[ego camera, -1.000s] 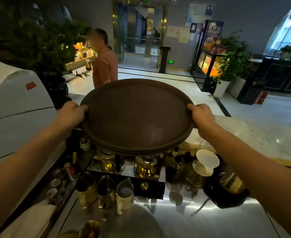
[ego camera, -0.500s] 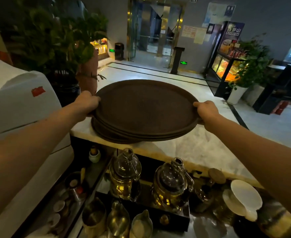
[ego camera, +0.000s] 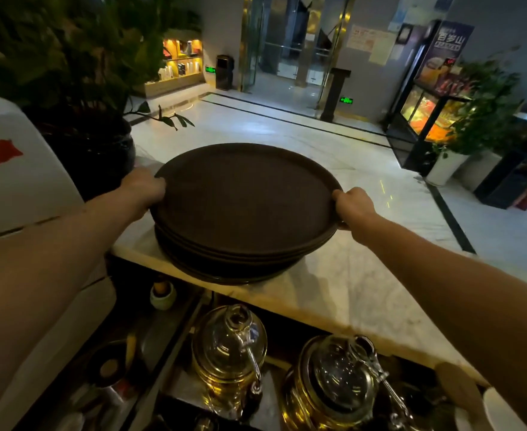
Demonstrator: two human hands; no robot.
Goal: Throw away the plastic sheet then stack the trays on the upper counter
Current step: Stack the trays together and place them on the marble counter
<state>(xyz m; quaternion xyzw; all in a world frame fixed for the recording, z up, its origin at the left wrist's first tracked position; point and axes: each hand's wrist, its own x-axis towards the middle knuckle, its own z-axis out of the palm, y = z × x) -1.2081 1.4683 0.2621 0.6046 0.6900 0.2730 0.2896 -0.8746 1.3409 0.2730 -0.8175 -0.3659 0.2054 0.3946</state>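
A stack of round dark brown trays rests on the white marble upper counter, near its left end. My left hand grips the left rim of the top trays. On the right rim, my right hand holds with the thumb on top and the fingers under the edge. The upper trays sit slightly offset from the lowest ones. No plastic sheet is in view.
A large potted plant stands just left of the trays on the counter. A white appliance is at the far left. Below the counter stand two glass teapots on gold warmers and a small cup.
The trays came down from mid-air onto the upper counter and now sit on it. Both hands stayed on the rims. My view moved forward and down; the person in the background is gone.
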